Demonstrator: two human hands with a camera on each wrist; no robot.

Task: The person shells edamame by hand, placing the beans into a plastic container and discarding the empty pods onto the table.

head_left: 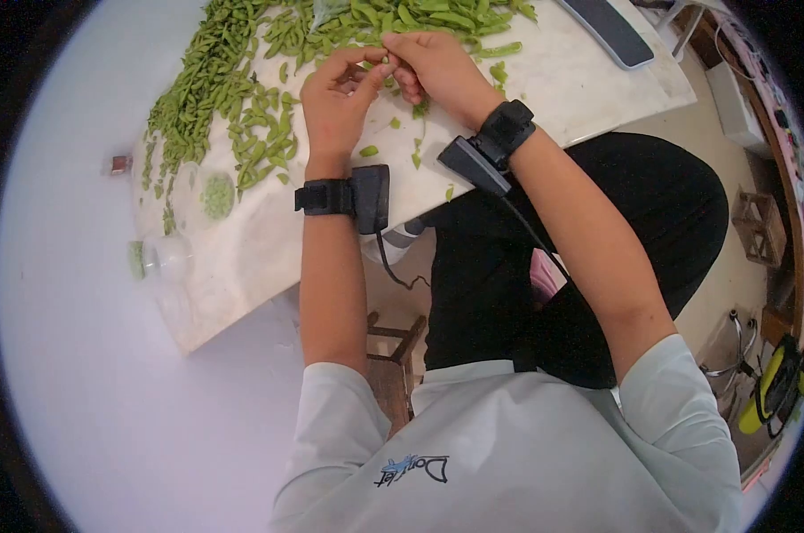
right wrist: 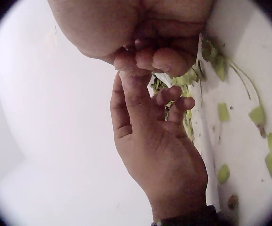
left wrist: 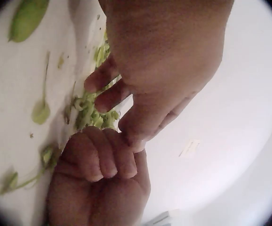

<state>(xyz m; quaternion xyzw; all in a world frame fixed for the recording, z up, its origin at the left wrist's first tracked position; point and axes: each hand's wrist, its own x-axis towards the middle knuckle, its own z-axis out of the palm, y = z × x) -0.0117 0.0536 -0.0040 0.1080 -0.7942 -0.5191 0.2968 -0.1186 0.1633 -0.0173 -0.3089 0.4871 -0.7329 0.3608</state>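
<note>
Both hands meet above the near part of the white table [head_left: 269,258], fingertips together. My left hand [head_left: 335,102] pinches a small green pod [head_left: 386,59] between thumb and forefinger, its other fingers loosely bent. My right hand [head_left: 446,75] pinches at the same spot, its remaining fingers curled into the palm. In both wrist views the fingers hide the pod. Beyond the hands lies a spread of green soybean pods [head_left: 419,16]. Loose pods and bits, such as a single pod [left wrist: 27,19] and a thin stem with a leaf [right wrist: 257,115], lie below the hands.
A large heap of pods [head_left: 202,89] covers the table's left side. Shelled green beans [head_left: 217,195] sit in a clear container near the left edge. A dark flat device [head_left: 608,31] lies at the upper right. A wooden stool [head_left: 393,355] stands below the table.
</note>
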